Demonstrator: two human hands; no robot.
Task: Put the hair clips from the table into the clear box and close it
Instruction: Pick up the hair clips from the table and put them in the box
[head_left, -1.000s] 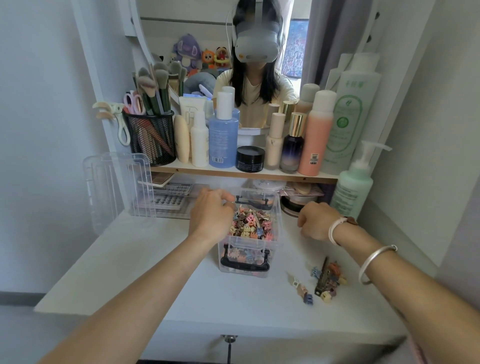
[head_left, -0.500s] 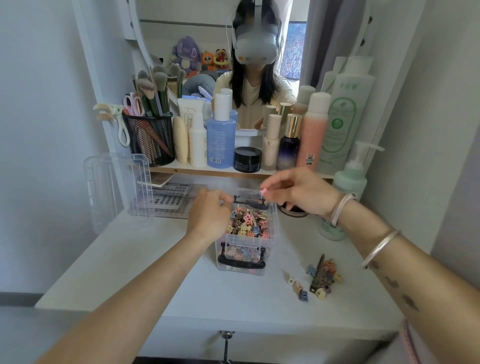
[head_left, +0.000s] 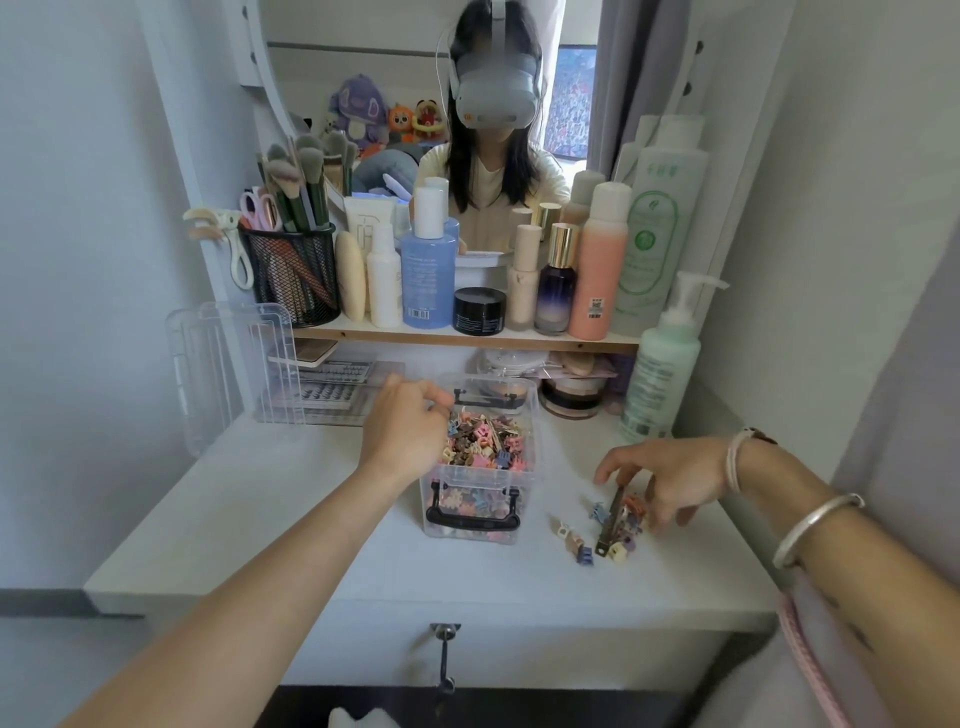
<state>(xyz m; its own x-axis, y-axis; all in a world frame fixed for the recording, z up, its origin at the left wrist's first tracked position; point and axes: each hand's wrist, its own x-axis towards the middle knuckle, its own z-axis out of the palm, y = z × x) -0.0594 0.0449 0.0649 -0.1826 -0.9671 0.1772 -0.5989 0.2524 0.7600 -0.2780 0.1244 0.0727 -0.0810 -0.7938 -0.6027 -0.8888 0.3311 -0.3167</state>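
The clear box (head_left: 475, 525) stands open in the middle of the white table (head_left: 249, 519), heaped with small colourful hair clips (head_left: 483, 441). My left hand (head_left: 405, 431) rests against the box's left rim, fingers curled over the edge. To the right of the box lies a small pile of hair clips (head_left: 621, 525) with a long dark clip propped on it, and a few loose ones (head_left: 571, 543) beside it. My right hand (head_left: 670, 478) hovers over this pile, fingers spread, fingertips touching the top of the long clip. The box's clear lid (head_left: 234, 364) leans upright at the back left.
A shelf with bottles, a black jar (head_left: 480, 310) and a mesh brush holder (head_left: 291, 275) runs behind the box. A green pump bottle (head_left: 660, 374) stands at the back right, compacts and lash trays under the shelf. A key hangs from the drawer (head_left: 444, 654).
My right hand went from the table up over the box's far edge, then came back down to the pile of clips at the right. The left hand stayed at the box.
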